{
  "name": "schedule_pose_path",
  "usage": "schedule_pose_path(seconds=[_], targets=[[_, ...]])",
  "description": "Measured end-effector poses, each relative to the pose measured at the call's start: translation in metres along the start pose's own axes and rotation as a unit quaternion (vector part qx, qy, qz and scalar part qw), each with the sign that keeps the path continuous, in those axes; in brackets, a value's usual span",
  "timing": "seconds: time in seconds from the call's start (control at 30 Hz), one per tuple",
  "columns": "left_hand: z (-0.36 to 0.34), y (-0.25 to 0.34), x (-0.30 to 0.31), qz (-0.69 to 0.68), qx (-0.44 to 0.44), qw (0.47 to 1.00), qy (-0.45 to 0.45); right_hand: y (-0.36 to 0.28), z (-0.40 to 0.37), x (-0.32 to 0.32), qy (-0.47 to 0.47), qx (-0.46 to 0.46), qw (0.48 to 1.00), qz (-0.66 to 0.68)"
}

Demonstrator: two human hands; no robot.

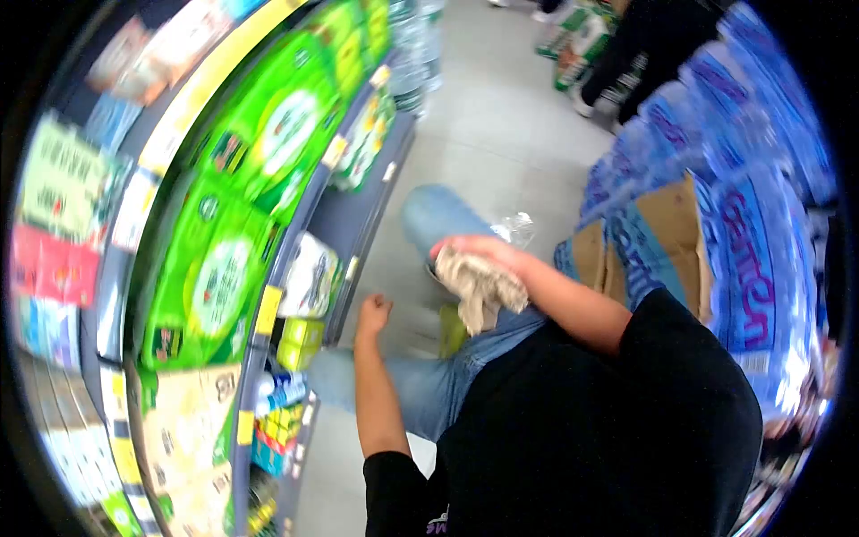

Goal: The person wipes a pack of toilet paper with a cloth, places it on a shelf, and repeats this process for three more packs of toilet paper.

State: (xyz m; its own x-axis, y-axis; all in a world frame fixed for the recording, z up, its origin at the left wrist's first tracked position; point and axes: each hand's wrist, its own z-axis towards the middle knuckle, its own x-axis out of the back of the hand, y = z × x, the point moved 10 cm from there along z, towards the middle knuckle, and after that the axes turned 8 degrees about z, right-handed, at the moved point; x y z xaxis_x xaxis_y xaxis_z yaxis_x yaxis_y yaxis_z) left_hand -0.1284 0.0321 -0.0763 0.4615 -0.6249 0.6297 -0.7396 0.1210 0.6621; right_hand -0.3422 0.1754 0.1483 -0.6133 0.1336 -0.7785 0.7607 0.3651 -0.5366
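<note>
The fingers of the right hand point(490, 251) are partly covered by the crumpled beige cloth point(483, 285). The left hand point(375, 313) is blurred, so whether anything is held in its curled fingers cannot be told. A yellow-green package point(452, 329) is partly hidden by the jeans point(429, 385). The dark-clothed bystander point(658, 40) is cut off by the top edge; the shelf price tags point(268, 310) are blurred beyond reading.

Green plastic packs point(219, 286) on grey shelving point(344, 224), 9 o'clock; clear plastic bottles point(409, 54), 12; blue film-wrapped bottle packs point(761, 259), 3, brown cardboard carton point(667, 224) before them; crumpled beige cloth point(479, 285) in right hand point(488, 249), centre
</note>
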Motion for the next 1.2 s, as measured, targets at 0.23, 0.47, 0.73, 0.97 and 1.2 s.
schedule_pose_path(seconds=[0.23, 0.47, 0.73, 0.97, 1.2], targets=[[-0.045, 0.035, -0.003, 0.000, -0.045, 0.997, -0.069, 0.081, 0.012, -0.033, -0.022, -0.079, 0.991, -0.109], [-0.051, 0.001, -0.005, -0.156, 0.009, 0.985, -0.074, 0.042, -0.009, -0.059, -0.049, -0.010, 0.997, -0.064], [-0.052, -0.028, -0.063, 0.014, 0.013, 0.976, -0.218, -0.116, -0.073, 0.197, 0.185, 0.169, 0.966, 0.058], [-0.090, -0.065, -0.115, 0.045, 0.040, 0.954, -0.294, 0.187, -0.082, 0.470, 0.359, -0.351, 0.830, -0.244], [-0.132, -0.069, -0.132, 0.043, 0.149, 0.925, -0.346, 0.240, -0.032, 0.501, 0.293, -0.436, 0.773, -0.355]])
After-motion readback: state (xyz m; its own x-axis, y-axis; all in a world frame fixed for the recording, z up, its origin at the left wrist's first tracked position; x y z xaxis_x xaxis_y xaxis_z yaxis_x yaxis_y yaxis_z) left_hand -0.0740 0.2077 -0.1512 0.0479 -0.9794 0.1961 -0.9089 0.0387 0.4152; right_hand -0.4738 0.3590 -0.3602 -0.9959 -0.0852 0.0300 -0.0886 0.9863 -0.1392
